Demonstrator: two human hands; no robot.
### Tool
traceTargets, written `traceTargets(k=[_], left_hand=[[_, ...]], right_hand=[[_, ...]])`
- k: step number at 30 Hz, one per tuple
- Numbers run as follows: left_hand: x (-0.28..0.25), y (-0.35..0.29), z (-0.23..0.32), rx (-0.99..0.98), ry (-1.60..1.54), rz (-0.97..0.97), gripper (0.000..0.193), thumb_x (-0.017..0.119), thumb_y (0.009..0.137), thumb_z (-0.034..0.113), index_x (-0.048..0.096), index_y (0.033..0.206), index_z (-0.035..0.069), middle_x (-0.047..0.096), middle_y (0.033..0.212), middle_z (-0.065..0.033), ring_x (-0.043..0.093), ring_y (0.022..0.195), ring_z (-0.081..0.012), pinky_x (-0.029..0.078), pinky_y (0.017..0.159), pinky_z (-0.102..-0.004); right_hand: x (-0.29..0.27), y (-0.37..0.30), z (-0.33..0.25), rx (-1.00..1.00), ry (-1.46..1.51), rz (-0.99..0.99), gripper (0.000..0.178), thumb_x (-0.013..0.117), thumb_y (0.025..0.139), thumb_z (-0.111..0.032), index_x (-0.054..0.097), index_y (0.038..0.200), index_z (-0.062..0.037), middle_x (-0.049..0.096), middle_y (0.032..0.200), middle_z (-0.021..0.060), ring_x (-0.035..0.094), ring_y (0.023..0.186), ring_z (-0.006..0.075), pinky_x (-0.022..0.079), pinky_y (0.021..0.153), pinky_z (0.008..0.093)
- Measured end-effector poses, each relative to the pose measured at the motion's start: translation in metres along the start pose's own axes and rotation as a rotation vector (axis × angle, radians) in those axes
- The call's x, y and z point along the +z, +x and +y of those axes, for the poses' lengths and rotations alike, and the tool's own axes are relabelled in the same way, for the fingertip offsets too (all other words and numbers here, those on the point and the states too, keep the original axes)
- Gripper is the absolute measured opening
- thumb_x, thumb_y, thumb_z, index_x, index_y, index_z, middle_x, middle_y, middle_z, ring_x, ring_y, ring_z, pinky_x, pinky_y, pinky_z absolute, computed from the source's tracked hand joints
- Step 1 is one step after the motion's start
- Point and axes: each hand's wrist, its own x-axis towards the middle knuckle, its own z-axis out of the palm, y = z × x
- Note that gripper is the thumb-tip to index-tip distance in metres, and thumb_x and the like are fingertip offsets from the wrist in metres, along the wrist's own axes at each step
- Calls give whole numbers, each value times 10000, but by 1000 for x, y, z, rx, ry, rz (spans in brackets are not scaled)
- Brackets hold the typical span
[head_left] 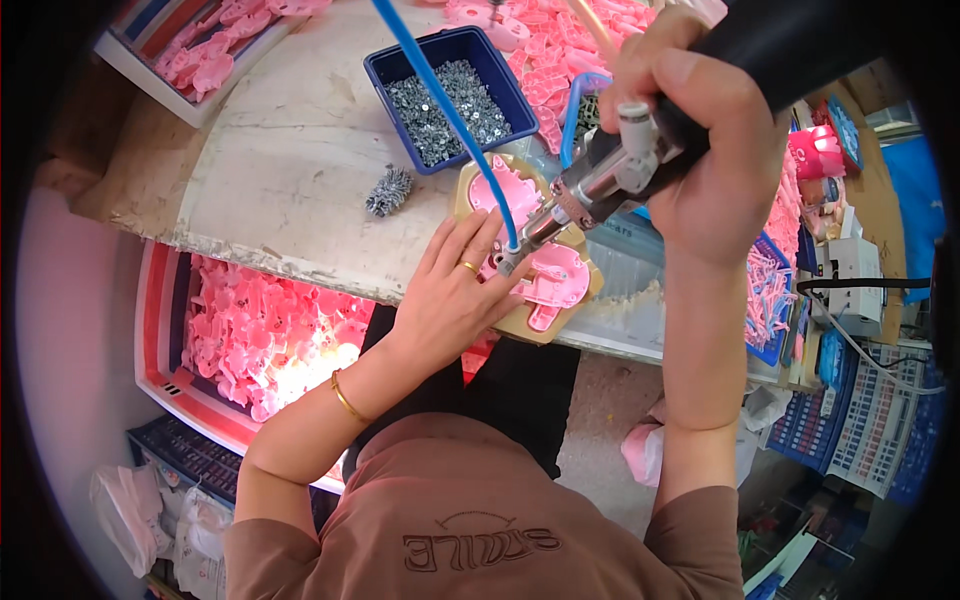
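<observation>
My right hand (715, 150) is closed around a power screwdriver (582, 190) with a black body and a metal nose. The screwdriver slants down to the left, its tip over a pink plastic shell part (562, 275). That part lies in a tan fixture (540, 328) at the table's front edge. My left hand (440, 290) rests on the near left side of the part, fingers stretched out, fingertips close to the screwdriver's tip. A blue tube (430, 85) comes down from above to the tip. The exact contact point is hidden by the fingers and the nose.
A dark blue bin (375, 72) of small screws stands behind the fixture, with a clump of screws (390, 190) beside it. Pink parts (560, 45) pile up at the back. A crate (150, 330) of pink pieces sits below left; a blue basket (770, 350) stands at right.
</observation>
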Motion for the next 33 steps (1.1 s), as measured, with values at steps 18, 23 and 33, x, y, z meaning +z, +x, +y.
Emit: traceTargets(k=[18,23,33], left_hand=[[2,4,1,20,-56,46,266,716,835,253,652,1071,149,427,1458,-190,386,1357,-369,301,1140,-516],[-32,8,-3,117,-85,30,219,745,799,189,598,929,92,496,1401,-131,453,1303,-353,353,1104,-508],[-209,-36,-26,-167,112,-542,426,783,759,266,662,1103,47,675,974,-137,604,979,-326,471,879,-429]], right_hand=[[-10,1,-15,43,73,122,378,608,800,-2,446,1139,39,589,661,75,553,516,133,445,502,264],[-40,64,-43,-204,-75,-103,395,700,894,-295,521,1113,-20,601,762,42,593,634,102,475,571,248],[-188,143,129,111,-1240,-114,269,621,928,-216,673,1139,-57,703,1080,176,661,1057,347,532,885,415]])
